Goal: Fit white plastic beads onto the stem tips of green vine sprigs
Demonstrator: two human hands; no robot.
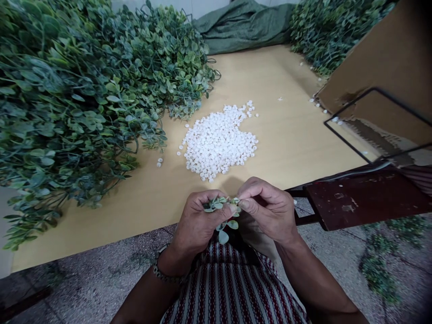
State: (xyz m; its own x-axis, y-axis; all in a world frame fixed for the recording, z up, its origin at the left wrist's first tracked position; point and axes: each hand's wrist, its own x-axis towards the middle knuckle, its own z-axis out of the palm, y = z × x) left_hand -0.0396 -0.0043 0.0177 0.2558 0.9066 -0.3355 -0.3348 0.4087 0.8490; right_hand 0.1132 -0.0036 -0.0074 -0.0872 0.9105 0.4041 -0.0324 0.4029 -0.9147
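Observation:
Just over the table's front edge, my left hand (201, 219) is closed around a small sprig of artificial leaves (223, 236), its thumb pressed against the stem. My right hand (270, 209) meets it from the right, thumb and forefinger pinched at the sprig's tip. Something small and whitish shows between those fingertips, too small to make out. Beyond both hands, a heap of small white plastic pieces (219, 141), round and button-like, lies on the table (286, 135).
A large pile of artificial greenery (84, 85) covers the table's left side. Green cloth (246, 24) lies at the back. On the right stand a cardboard piece (381, 58), a black wire frame (347, 139) and a dark red stool (367, 198). Fallen greenery (378, 265) lies on the floor.

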